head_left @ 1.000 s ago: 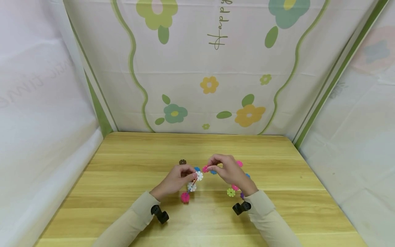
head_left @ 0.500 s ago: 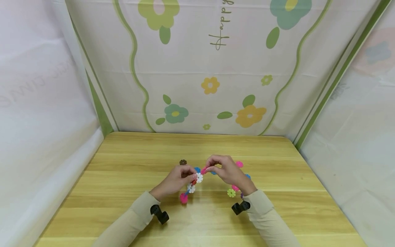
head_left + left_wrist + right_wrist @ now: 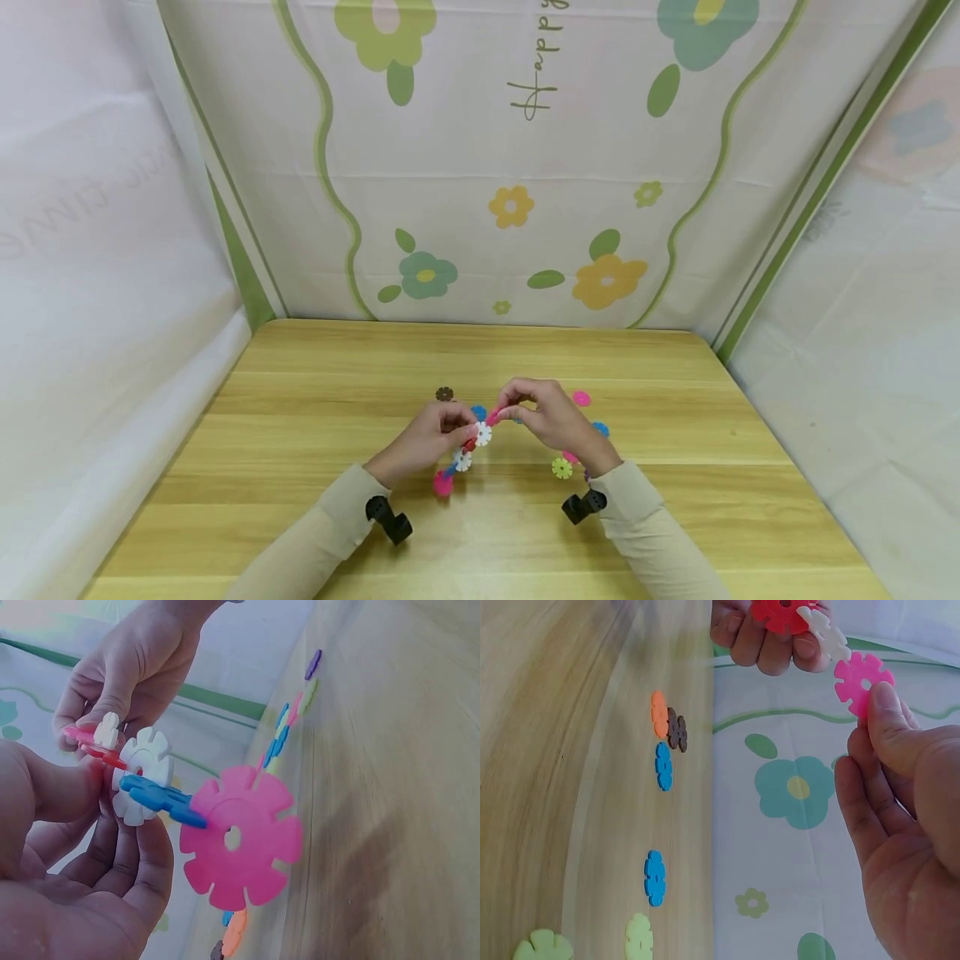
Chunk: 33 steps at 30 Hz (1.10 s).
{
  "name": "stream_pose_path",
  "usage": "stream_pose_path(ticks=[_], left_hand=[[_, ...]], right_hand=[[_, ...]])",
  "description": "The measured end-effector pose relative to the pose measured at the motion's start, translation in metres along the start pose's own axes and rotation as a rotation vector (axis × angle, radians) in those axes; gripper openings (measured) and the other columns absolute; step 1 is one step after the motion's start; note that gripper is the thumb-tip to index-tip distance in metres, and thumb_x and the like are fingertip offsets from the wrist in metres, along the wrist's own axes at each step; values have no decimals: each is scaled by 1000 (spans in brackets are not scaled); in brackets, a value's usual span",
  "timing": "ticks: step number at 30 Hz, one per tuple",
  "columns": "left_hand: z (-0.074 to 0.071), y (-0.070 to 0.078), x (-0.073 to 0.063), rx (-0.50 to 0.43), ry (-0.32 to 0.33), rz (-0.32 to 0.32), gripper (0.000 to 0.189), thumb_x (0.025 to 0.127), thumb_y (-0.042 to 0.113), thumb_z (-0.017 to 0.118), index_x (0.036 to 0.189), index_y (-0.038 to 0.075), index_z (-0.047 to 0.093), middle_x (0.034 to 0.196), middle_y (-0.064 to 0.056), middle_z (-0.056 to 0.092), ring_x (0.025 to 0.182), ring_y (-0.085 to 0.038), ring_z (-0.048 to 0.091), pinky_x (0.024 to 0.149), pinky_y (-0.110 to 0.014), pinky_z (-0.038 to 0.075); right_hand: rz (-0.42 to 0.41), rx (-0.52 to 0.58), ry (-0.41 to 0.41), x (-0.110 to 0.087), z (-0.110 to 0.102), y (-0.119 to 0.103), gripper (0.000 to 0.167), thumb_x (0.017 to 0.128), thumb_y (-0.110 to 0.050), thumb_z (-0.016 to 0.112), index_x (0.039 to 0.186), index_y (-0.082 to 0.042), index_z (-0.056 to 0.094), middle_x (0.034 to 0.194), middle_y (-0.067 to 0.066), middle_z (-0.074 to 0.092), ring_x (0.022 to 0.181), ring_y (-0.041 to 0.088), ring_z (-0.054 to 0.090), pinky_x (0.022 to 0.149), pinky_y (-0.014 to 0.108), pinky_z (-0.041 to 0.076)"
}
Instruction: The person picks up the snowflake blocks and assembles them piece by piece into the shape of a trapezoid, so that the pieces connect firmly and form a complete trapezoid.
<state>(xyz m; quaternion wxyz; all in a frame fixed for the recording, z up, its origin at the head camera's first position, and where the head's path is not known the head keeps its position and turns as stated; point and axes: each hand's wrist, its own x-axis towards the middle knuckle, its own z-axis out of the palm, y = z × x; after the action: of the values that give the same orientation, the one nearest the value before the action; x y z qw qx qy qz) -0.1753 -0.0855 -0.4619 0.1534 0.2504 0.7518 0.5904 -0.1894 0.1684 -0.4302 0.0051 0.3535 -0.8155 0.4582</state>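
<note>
My left hand [image 3: 423, 437] holds a chain of notched plastic flower discs above the table. In the left wrist view the chain runs from a pink disc [image 3: 259, 866] through a blue disc [image 3: 159, 796] and a white disc [image 3: 152, 750] to a red one. Beyond the red disc [image 3: 778, 616] comes a second white disc [image 3: 823, 631], seen nearly edge-on in the right wrist view. Between thumb and fingers, my right hand [image 3: 547, 412] pinches another pink disc [image 3: 847, 678]. Its rim meets the second white disc; how deep the slots engage I cannot tell.
Loose discs lie flat on the wooden table [image 3: 337, 358]: a brown one [image 3: 444, 393], a blue one [image 3: 478, 412], and an orange one [image 3: 659, 715]. Right of them are a pink disc [image 3: 581, 398] and a yellow-green disc [image 3: 562, 468]. Printed cloth walls surround the table.
My right hand has brought its pink disc slightly left and down against the white disc. The chain's lower pink end has swung a little to the left. The loose discs stay put.
</note>
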Motion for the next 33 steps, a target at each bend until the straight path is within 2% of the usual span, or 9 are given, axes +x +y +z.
stream_pose_path(ticks=[4, 11, 14, 19, 23, 27, 33], left_hand=[[1, -1, -1, 11, 11, -7, 14, 107, 12, 63, 101, 5, 72, 92, -10, 67, 75, -14, 58, 68, -23, 52], [5, -2, -1, 7, 47, -21, 15, 105, 7, 64, 94, 3, 73, 83, -9, 67, 68, -12, 57, 63, -23, 51], [6, -3, -1, 1, 63, -29, 15, 105, 6, 65, 93, 3, 73, 82, -7, 66, 67, -11, 57, 62, -23, 51], [4, -2, -1, 7, 24, -42, 15, 107, 16, 65, 100, 7, 75, 88, -7, 69, 73, -14, 61, 67, -27, 55], [2, -3, -1, 0, -20, -89, 24, 109, 33, 60, 112, 14, 75, 106, -5, 70, 92, -16, 66, 86, -34, 59], [3, -3, 1, -14, -49, -117, 36, 108, 45, 60, 125, 18, 74, 122, -3, 69, 112, -17, 68, 103, -40, 56], [6, 0, 8, -28, -100, -81, 34, 106, 39, 65, 129, 15, 74, 125, -4, 71, 109, -18, 70, 99, -35, 58]], right_hand=[[-8, 18, -4, 0, 4, 0, 1, 98, -15, 73, 97, -14, 73, 95, -5, 74, 90, 11, 71, 86, 34, 61], [-162, -94, 57, 0, 18, 2, 4, 94, -12, 77, 94, -13, 74, 92, -3, 75, 86, 8, 70, 80, 30, 62], [-195, -118, 77, 0, 21, 3, 3, 94, -12, 77, 93, -11, 74, 91, -3, 75, 85, 8, 70, 78, 29, 62], [-152, -75, 45, -3, 15, 6, 6, 96, -16, 74, 95, -10, 75, 93, -4, 76, 86, 8, 70, 79, 28, 61], [-122, -57, -12, -6, 8, 8, 7, 97, -19, 74, 96, -12, 74, 96, -6, 75, 89, 7, 70, 82, 32, 62], [-80, -48, -48, -8, 2, 8, 11, 99, -25, 71, 95, -14, 73, 97, -9, 75, 91, 6, 70, 85, 35, 62], [-26, -15, -70, -11, -2, 4, 4, 99, -20, 72, 97, -20, 74, 98, -8, 75, 92, 8, 70, 88, 38, 60]])
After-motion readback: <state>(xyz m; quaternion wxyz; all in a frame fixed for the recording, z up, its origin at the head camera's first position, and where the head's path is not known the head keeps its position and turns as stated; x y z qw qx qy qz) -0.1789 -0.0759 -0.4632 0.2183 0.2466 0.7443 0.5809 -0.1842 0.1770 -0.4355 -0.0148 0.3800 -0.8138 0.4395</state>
